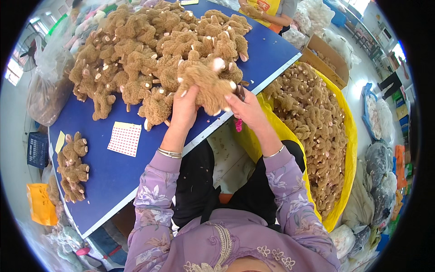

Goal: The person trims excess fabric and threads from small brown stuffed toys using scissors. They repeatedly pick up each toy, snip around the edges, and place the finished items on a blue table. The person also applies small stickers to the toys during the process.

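A brown fluffy plush toy [205, 87] with pale paw tips is held up over the near edge of the blue table [102, 197]. My left hand [185, 109] is closed round its left side. At the toy's right side, my right hand [247, 109] pinches near a pale tip. A slim dark tool [240, 92] is tucked in that same hand, its kind partly hidden by the fingers. Something bright pink [239, 125] shows below the palm. Just beyond both hands lies a big heap of similar plush toys [136, 59].
A sheet of red-marked stickers [124, 138] and a short row of plush toys [73, 167] lie on the left. To my right stands a yellow-lined sack [346, 136] full of toys. Beyond it is a cardboard box [324, 63]. Another person [267, 13] works at the far side.
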The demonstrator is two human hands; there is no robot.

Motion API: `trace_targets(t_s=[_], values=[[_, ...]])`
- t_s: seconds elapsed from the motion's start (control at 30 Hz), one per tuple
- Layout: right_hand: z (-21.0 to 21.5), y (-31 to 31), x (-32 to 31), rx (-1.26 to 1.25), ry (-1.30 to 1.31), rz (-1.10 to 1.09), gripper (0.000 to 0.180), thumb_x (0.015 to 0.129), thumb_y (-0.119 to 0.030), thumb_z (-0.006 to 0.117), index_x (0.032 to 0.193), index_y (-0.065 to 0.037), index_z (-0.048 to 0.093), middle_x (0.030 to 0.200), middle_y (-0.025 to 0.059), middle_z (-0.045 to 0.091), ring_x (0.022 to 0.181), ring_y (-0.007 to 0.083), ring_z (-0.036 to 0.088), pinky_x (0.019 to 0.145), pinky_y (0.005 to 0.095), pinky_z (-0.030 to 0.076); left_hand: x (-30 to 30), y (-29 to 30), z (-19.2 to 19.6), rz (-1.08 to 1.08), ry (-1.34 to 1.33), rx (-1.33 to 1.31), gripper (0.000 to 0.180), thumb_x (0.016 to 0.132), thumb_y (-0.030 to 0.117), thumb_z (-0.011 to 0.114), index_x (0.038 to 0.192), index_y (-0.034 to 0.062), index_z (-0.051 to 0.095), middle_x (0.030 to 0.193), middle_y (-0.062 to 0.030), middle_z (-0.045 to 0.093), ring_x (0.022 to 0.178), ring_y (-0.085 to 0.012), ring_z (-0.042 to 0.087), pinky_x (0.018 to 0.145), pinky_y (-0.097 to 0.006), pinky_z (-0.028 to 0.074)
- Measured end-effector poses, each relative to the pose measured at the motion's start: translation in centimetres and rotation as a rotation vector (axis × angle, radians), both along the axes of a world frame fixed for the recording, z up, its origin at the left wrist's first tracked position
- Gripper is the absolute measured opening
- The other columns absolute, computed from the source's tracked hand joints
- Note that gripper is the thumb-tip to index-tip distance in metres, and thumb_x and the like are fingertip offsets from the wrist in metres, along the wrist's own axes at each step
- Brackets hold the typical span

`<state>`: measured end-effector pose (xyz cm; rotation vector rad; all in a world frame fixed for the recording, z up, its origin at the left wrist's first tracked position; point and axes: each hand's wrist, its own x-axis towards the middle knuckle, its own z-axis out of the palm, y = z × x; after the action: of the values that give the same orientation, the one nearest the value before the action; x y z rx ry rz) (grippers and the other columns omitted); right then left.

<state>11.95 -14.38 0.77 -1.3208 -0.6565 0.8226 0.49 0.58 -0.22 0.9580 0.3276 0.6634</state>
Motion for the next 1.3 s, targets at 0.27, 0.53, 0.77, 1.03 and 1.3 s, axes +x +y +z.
trace_targets(t_s=[0.27,0.53,0.77,1.03,1.3], values=[[-1.3,1.8,-3.3,0.181,-0.224,-0.222,0.020,0.085,-0.012,0.069,0.094,-0.001,0.056,0.083,-0.0011,0.058,0.071,0.0029,0.050,0.064,0.0187,0.043,0.3,-0.2,0.4,0.186,-0.021,-0.052,0.025,0.096,0.021,0.053,0.117,0.0064,0.054,0.104,-0.0049,0.064,0.084,-0.0153,0.064,0.057,-0.027,0.053],[-0.7,2.2,-3.0,0.214,-0.210,-0.211,0.014,0.083,-0.005,0.068,0.093,-0.002,0.058,0.081,-0.0036,0.057,0.069,0.0023,0.050,0.061,0.0198,0.043,0.3,0.1,0.1,0.199,0.056,0.000,0.023,0.094,0.019,0.055,0.112,0.0052,0.056,0.096,-0.0055,0.064,0.075,-0.0150,0.064,0.047,-0.025,0.049],[0.3,0.7,-2.1,0.235,-0.933,-0.210,0.014,0.079,0.001,0.065,0.085,-0.007,0.056,0.081,-0.0050,0.054,0.060,0.0016,0.043,0.052,0.0191,0.035,-0.1,1.1,0.6,0.241,0.153,-0.005,0.020,0.092,0.014,0.050,0.109,0.0046,0.053,0.089,-0.0061,0.064,0.065,-0.0153,0.061,0.042,-0.027,0.042],[1.4,-0.1,-1.5,0.073,-0.278,-0.162,0.027,0.081,-0.013,0.070,0.100,0.000,0.056,0.089,0.0018,0.059,0.076,0.0046,0.052,0.066,0.0206,0.044,0.2,0.7,0.4,0.107,0.120,0.122,0.022,0.094,0.016,0.051,0.112,0.0041,0.053,0.089,-0.0062,0.063,0.062,-0.0129,0.059,0.043,-0.025,0.043],[5.1,-1.8,2.0,0.537,0.489,-0.439,0.042,0.088,-0.024,0.063,0.121,0.002,0.054,0.108,0.0095,0.062,0.059,0.0110,0.054,0.051,0.0253,0.045,0.1,0.1,1.0,-0.186,-0.117,0.099,0.037,0.100,0.042,0.037,0.107,0.0091,0.051,0.096,-0.0104,0.065,0.072,-0.0141,0.061,0.058,-0.025,0.047]])
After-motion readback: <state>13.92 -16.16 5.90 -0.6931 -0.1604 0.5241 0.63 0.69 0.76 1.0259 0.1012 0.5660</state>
